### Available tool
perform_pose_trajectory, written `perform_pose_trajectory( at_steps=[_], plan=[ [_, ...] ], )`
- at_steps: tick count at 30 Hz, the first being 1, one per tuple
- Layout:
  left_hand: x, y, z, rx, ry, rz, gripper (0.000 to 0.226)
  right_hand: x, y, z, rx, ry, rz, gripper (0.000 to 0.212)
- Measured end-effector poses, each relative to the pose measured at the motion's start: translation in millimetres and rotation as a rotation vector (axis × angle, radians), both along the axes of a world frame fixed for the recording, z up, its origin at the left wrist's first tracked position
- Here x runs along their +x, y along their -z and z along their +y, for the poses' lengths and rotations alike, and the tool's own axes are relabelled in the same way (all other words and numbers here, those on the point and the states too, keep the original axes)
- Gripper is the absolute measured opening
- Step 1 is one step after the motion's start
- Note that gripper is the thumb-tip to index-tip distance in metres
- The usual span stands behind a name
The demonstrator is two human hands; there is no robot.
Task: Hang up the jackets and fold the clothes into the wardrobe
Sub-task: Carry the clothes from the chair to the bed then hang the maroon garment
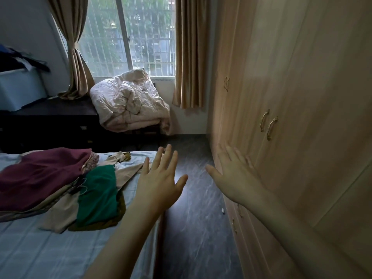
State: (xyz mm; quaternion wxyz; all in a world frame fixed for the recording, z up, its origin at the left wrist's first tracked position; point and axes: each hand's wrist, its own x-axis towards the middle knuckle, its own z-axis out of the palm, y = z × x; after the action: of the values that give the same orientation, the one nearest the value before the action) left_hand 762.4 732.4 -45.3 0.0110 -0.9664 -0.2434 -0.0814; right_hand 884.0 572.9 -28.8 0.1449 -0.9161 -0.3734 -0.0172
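Tall light-wood wardrobe [291, 97] fills the right side, all doors closed, brass curved handles [268, 125] in pairs on the doors. Bed with pale blue checked sheet [40, 248] takes the lower left, dark grey floor [193, 198] running between bed and wardrobe. Barred window [130, 37] at the back with beige curtains [189, 53], the left one tied. Crumpled cream quilt [130, 101] heaped on a dark chair under the window, just beside a dark low counter [50, 117] carrying a pale blue plastic storage box [20, 89] with dark clothes piled on top.

Pile of loose clothes [60, 184] lies on the bed, unfolded and overlapping: large maroon garment [40, 174] on top at left, teal green garment [98, 192] to its right, beige fabric [60, 216] and olive fabric underneath, a small dark hanger-like piece between maroon and green. More beige cloth spreads toward the bed's far edge.

Left hand [161, 182] is raised over the bed's right edge, back to camera, fingers [171, 158] straight and spread, holding nothing. Right hand [235, 178] is near the wardrobe's lower door, fingers spread and straight, holding nothing; motion-blurred, cannot tell if it touches the door. Tiny white scrap [223, 210] on the floor by the wardrobe base.
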Motion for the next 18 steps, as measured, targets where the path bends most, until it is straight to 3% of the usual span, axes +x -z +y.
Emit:
perform_pose_trajectory(
  at_steps=[5, 18],
  plan=[
    [60, 2, 39, -0.02, -0.02, 0.018, 0.078, 73, 0, 34, 0.008, -0.005, 0.001, 0.076],
    [258, -23, 111, -0.014, -0.056, -0.018, 0.071, 284, -24, 114, 0.027, -0.048, -0.007, 0.077]
  ],
)
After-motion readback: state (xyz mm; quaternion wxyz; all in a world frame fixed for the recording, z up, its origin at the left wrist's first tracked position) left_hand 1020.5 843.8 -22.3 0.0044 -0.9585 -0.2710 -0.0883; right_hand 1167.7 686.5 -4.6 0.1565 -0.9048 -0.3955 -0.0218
